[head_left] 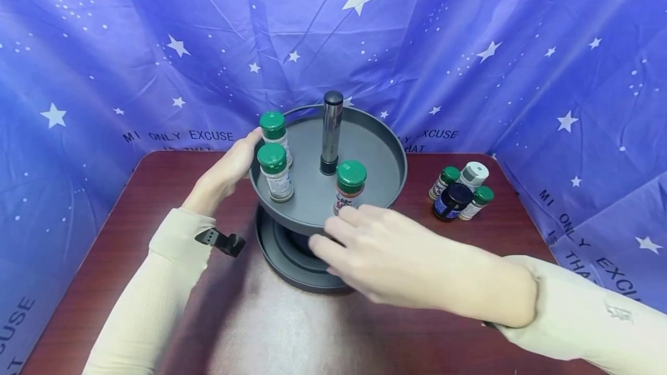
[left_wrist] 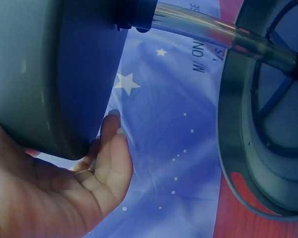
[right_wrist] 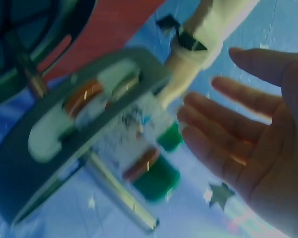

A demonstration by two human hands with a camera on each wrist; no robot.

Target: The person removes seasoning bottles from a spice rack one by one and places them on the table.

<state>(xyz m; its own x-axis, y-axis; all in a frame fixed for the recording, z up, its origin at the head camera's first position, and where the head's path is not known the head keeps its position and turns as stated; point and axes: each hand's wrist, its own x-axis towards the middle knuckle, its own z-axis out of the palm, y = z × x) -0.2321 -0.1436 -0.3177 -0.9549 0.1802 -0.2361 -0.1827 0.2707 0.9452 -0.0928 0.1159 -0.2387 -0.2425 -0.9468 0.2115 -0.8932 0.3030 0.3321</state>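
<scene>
A dark grey two-tier turntable [head_left: 307,213] stands on the table, a chrome post [head_left: 331,132] rising through its upper tray. Two green-capped spice jars [head_left: 279,185] stand at the upper tray's left side. Another green-capped spice jar [head_left: 351,177] is at its front, partly hidden behind my right hand [head_left: 365,253]. That hand is in front of the tray rim; its fingers are spread and hold nothing in the right wrist view. With my left hand [head_left: 229,166] I hold the upper tray's left rim, fingers curling beneath it in the left wrist view.
On the table's right side stand a dark jar [head_left: 452,202], a white-capped bottle [head_left: 474,173] and two green-capped jars [head_left: 477,201], close together. A blue star-patterned curtain [head_left: 292,28] surrounds the reddish-brown table [head_left: 417,328]. The turntable's lower tray [head_left: 292,276] lies beneath the upper one.
</scene>
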